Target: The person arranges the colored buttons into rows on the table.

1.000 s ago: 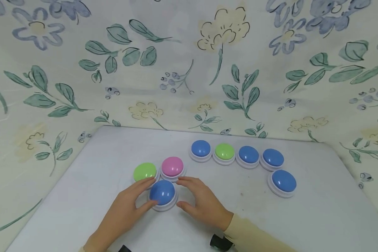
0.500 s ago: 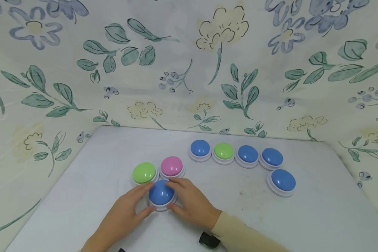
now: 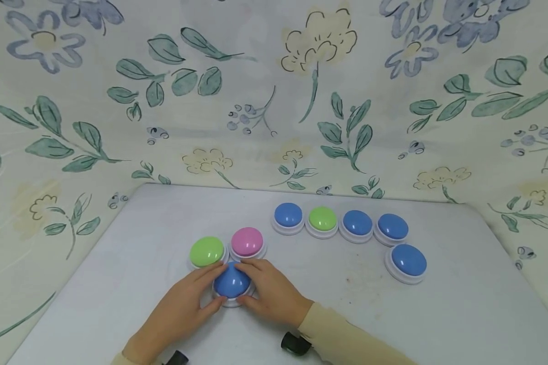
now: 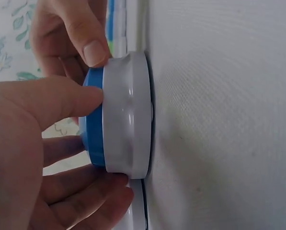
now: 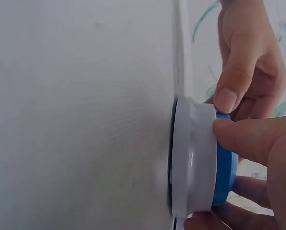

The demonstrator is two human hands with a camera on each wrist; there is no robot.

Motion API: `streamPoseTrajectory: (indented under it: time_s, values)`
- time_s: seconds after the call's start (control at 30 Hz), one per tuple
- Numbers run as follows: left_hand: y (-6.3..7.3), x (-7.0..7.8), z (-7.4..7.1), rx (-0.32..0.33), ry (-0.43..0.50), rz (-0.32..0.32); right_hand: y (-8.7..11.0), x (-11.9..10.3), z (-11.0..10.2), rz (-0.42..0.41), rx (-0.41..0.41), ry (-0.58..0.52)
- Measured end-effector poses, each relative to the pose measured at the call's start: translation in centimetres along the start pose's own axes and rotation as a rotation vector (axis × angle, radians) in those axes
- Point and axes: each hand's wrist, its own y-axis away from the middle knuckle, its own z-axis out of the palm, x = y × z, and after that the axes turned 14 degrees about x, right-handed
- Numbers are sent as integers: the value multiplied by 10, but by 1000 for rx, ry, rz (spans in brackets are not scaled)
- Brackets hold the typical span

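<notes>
A blue push button (image 3: 231,282) with a white round base stands on the white table, nearest the person in a cluster. My left hand (image 3: 179,305) holds its left side, thumb in front and fingers behind. From the right, my right hand (image 3: 276,295) grips the same button with thumb and fingers. Both thumbs press the edge where the blue dome (image 4: 96,124) meets the white base (image 5: 193,158), as the wrist views show. Just behind stand a green button (image 3: 207,251) and a pink button (image 3: 247,241), side by side.
Farther back on the right, blue buttons (image 3: 357,223) and a green button (image 3: 322,219) form a row. Another blue button (image 3: 408,260) stands in front of its right end. A floral cloth (image 3: 255,91) rises behind the white table (image 3: 329,324).
My right hand has moved left and closed its thumb and fingers onto the blue button. The left hand keeps its place beside it, its thumb now at the button's front edge.
</notes>
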Motion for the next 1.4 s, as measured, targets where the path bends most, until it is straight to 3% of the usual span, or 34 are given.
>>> streamPoseTrajectory:
  time_s: [0.27,0.47,0.8,1.27,1.4]
  values:
    - [-2,-3,6,49,17,64,-7,-4,1,23,-18,43]
    - [-3,-2,9,81,21,60,-9,-6,2,36,-18,55]
    - [-3,-3,12,155,14,102,-9,0,-2,-30,-14,22]
    - [-15,12,10,173,76,112,0,7,-22,-56,38,14]
    - [-21,19,9,148,75,108,4,9,-30,-45,51,-5]
